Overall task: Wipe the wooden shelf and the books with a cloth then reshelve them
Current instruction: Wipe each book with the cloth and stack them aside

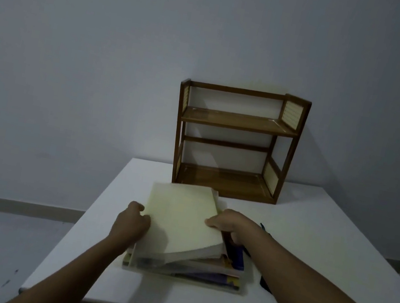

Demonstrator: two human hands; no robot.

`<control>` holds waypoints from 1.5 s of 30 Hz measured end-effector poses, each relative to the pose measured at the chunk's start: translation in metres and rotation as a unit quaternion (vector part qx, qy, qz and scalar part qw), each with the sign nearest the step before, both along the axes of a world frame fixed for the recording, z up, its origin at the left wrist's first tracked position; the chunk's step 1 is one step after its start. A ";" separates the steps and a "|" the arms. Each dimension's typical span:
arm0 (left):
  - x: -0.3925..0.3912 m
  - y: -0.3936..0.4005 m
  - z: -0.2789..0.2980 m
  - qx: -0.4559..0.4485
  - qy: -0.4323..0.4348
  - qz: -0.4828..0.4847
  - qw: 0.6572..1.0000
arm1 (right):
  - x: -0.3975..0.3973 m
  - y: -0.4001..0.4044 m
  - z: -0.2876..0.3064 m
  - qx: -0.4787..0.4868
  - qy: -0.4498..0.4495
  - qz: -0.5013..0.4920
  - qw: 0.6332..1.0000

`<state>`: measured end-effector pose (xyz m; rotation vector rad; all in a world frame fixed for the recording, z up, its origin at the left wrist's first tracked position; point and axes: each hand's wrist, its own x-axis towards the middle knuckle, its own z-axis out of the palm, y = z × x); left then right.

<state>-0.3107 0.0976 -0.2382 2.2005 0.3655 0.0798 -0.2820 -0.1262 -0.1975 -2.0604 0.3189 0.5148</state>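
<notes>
- The books (187, 264) lay stacked on the white table (309, 250), directly under both hands, with the wooden shelf (235, 141) standing bare beyond the fingertips.
- The left hand (131, 223) curled round the pale top book (181, 220) at its left edge; the right hand (230, 223) pinched its right edge, that side tilted up.
- A dark cloth (264, 282), I judged, peeked out beside the right forearm.
- Lifting evenly would probably keep the lower books from sliding.
</notes>
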 end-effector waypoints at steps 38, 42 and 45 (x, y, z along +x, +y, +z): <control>0.037 -0.004 0.050 -0.129 -0.218 -0.083 0.964 | 0.013 -0.044 0.017 0.055 -0.391 -0.005 0.919; 0.038 -0.001 0.042 -0.003 -0.260 -0.065 0.963 | 0.018 -0.038 0.015 0.060 -0.411 -0.017 0.910; 0.044 -0.027 0.063 0.016 -0.272 -0.078 0.959 | 0.023 -0.056 0.030 0.050 -0.441 -0.069 0.894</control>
